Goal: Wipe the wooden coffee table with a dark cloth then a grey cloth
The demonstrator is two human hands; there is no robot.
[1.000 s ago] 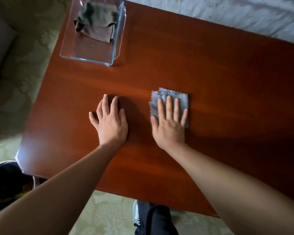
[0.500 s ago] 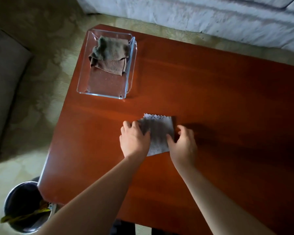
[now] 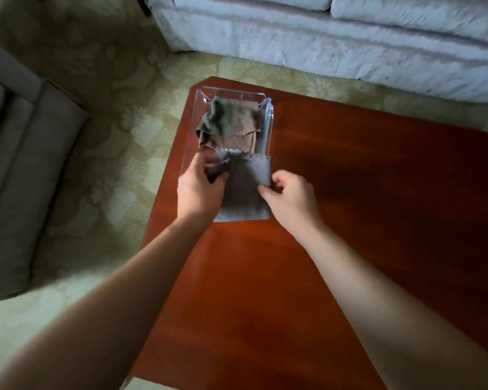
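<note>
The grey cloth [image 3: 245, 190] sits centre frame, over the near end of the clear tray [image 3: 267, 130]. The left hand [image 3: 200, 190] and right hand [image 3: 292, 199] pinch its side edges. The dark cloth [image 3: 228, 121] lies just above it, inside the tray. If dropped short, the grey cloth may drape over the tray wall onto the coffee table [image 3: 364, 220].

We see a red-brown tabletop [image 3: 350, 220] with faint darker grain. The grey cloth [image 3: 248, 187] is plain blue-grey (darker in shadow at its middle); the dark cloth [image 3: 228, 119] is mottled olive and brown. The tray [image 3: 268, 128] is clear. The carpet [image 3: 110, 136] shows cream blooms on olive green; the sofa [image 3: 321, 38] is whitish blue.
</note>
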